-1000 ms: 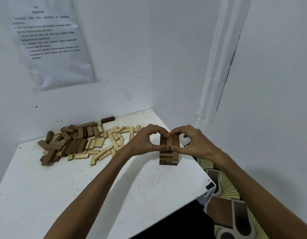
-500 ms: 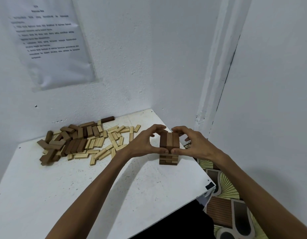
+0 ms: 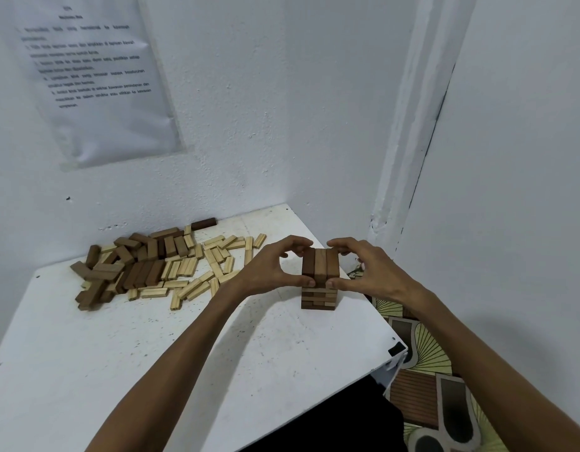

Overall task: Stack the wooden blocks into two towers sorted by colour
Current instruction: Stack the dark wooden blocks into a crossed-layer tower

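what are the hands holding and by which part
The left hand and right hand pinch the top layer of three dark blocks on the tower, thumbs on its near end, fingers curled over the far end.

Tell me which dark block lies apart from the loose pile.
The dark block lying flat by the back wall, just beyond the pile; the other loose dark ones are heaped together.

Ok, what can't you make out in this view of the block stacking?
Head view:
- Printed sheet: text too small and blurred to read.
- Dark-brown tower: far side hidden by its own blocks and by the left hand and right hand pinching its top layer.
- Loose block pile: overlapping, so no count.
- Patterned floor: cut off by the table and frame edge.
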Motion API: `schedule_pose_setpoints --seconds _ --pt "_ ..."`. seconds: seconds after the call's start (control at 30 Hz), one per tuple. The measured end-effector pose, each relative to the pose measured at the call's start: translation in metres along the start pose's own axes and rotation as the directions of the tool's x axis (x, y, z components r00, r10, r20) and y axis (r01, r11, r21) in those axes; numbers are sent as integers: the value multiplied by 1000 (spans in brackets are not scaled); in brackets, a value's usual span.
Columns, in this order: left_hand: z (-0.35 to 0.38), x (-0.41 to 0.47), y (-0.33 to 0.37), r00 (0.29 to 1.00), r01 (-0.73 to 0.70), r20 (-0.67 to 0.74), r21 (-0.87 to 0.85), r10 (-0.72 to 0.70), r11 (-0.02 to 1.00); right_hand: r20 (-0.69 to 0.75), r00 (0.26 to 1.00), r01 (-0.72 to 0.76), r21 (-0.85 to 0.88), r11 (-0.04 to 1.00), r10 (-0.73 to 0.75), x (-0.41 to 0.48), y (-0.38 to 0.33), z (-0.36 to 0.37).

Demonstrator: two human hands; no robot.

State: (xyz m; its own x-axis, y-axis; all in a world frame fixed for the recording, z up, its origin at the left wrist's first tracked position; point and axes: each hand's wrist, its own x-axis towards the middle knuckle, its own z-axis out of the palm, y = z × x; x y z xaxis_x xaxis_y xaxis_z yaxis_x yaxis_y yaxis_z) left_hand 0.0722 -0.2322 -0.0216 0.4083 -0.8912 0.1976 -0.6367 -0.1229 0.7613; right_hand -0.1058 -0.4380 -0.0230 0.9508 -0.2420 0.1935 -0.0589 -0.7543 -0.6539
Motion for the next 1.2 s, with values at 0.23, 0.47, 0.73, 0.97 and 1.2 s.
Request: schedule_pose_setpoints --seconds 0.23,0.47,0.73,0.97,1.2 --pt "1 0 0 1000 15 -15 14 -14 1000 -32 999 -25 -9 1000 25 -1 0 1" --pt "2 0 5 1000 10 -6 5 -10 1000 8 999 -36 -9 999 36 -1 -2 2" --pt "7 2 -1 999 30 16 18 -30 999 22 999 -34 -1 999 34 -1 -2 3" --pt "7 2 -1 999 32 10 10 -33 999 23 999 -31 38 999 30 -2 -4 3" --pt "9 -1 3 1000 12 -21 -8 -13 1000 -8 1000 -22 61 998 23 -4 -10 2"
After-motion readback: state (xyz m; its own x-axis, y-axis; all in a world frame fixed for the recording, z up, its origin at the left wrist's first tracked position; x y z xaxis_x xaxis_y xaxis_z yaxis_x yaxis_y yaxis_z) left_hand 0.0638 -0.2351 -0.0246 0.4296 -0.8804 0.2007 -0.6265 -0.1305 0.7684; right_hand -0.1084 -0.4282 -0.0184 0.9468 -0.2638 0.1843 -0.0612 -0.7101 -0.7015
